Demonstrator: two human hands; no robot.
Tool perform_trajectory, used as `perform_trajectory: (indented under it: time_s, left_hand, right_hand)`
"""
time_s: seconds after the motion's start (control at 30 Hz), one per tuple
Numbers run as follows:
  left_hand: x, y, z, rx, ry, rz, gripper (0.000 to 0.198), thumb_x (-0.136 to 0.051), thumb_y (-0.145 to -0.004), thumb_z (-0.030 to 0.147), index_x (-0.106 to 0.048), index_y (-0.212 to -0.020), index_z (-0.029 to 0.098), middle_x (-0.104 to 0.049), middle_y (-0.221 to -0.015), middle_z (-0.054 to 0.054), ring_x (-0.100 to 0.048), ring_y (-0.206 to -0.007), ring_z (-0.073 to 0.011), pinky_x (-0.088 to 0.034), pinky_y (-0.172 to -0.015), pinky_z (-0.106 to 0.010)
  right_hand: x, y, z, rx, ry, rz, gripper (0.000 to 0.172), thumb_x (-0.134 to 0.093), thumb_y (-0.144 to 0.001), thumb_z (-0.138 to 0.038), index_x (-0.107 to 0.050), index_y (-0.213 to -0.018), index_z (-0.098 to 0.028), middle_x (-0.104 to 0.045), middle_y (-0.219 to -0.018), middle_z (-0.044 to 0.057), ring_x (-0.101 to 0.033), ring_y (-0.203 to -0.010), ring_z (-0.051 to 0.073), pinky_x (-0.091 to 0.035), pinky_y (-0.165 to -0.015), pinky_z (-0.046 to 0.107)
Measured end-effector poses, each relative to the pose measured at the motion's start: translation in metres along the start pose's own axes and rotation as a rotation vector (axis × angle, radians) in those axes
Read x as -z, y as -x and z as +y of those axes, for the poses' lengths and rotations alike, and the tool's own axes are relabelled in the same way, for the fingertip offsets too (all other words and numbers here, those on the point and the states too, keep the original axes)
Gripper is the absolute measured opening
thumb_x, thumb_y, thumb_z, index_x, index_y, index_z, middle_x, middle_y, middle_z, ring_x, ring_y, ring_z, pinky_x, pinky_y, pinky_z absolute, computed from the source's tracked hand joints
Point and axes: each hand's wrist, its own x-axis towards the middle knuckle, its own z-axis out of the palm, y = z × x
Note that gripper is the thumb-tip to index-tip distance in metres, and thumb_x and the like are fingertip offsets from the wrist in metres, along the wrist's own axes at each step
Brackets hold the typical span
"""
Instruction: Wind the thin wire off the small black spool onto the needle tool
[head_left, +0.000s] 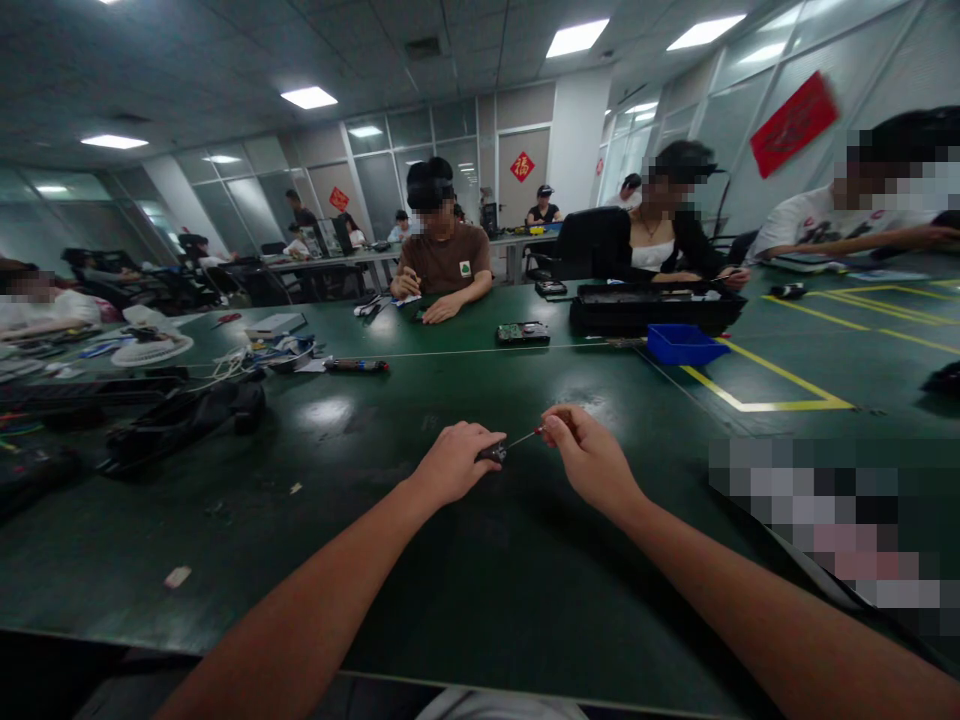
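Left hand (454, 465) is curled shut around a small dark part (493, 453), and only the tip of it pokes out past the fingers. Right hand (589, 455) is pinched closed on a thin metal tool (523, 437), with the point angled down to meet that part. Can't tell exactly what the tool is, it's too small. Both hands sit just above the green bench (450, 580), around the middle and closer to the near edge.

Further out there's a circuit board (523, 333) lying flat toward the far edge, with a blue bin (682, 343) to its right, next to the yellow tape lines (765, 385). A black bag (187, 415) is slumped near the left edge. A person in a brown shirt (446, 260) is sitting at the far edge.
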Motion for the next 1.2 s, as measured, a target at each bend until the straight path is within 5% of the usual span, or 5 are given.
perform_trajectory:
  time_s: [0.4, 0.67, 0.8, 1.0, 1.2]
  left_hand:
    - [0.014, 0.000, -0.008, 0.239, 0.393, 0.212, 0.045, -0.065, -0.086, 0.030, -0.058, -0.130, 0.025, -0.065, -0.122, -0.007, -0.061, -0.109, -0.0240, -0.045, -0.097, -0.039]
    - [0.021, -0.003, -0.007, 0.419, 1.010, 0.238, 0.028, -0.056, -0.088, 0.045, -0.055, -0.100, 0.019, -0.056, -0.077, 0.000, -0.053, -0.062, -0.0118, -0.040, -0.054, -0.023]
    - [0.024, -0.001, -0.002, 0.407, 0.787, 0.180, 0.035, -0.058, -0.086, 0.052, -0.059, -0.096, 0.018, -0.056, -0.067, 0.001, -0.053, -0.058, -0.0132, -0.042, -0.055, -0.025]
    - [0.019, 0.000, 0.012, 0.158, 0.199, 0.046, 0.028, -0.049, -0.093, 0.033, -0.072, -0.105, 0.023, -0.068, -0.102, -0.006, -0.064, -0.094, -0.0202, -0.047, -0.087, -0.034]
    - [-0.002, -0.008, 0.022, 0.165, -0.153, -0.143, 0.040, -0.051, -0.092, 0.045, -0.066, -0.125, 0.027, -0.067, -0.108, -0.009, -0.064, -0.094, -0.0267, -0.050, -0.075, -0.036]
  right_hand:
    - [0.004, -0.001, 0.002, -0.032, 0.072, 0.087, 0.027, -0.043, -0.097, -0.043, -0.059, -0.095, -0.022, -0.068, -0.083, 0.006, -0.063, -0.076, 0.022, -0.044, -0.068, 0.033]
    - [0.005, -0.001, 0.002, -0.021, 0.031, 0.098, 0.028, -0.042, -0.097, -0.044, -0.059, -0.096, -0.022, -0.067, -0.084, 0.005, -0.062, -0.078, 0.022, -0.044, -0.070, 0.034]
    - [0.006, -0.001, -0.001, -0.018, 0.041, 0.120, 0.029, -0.042, -0.097, -0.044, -0.059, -0.095, -0.021, -0.067, -0.083, 0.006, -0.062, -0.078, 0.022, -0.044, -0.070, 0.035]
    - [0.006, -0.002, 0.000, -0.008, 0.043, 0.148, 0.030, -0.042, -0.096, -0.044, -0.060, -0.095, -0.021, -0.067, -0.082, 0.006, -0.062, -0.076, 0.022, -0.045, -0.070, 0.035]
    - [0.006, -0.002, 0.001, -0.003, 0.031, 0.144, 0.028, -0.042, -0.096, -0.044, -0.060, -0.095, -0.021, -0.067, -0.081, 0.005, -0.062, -0.076, 0.021, -0.045, -0.070, 0.034]
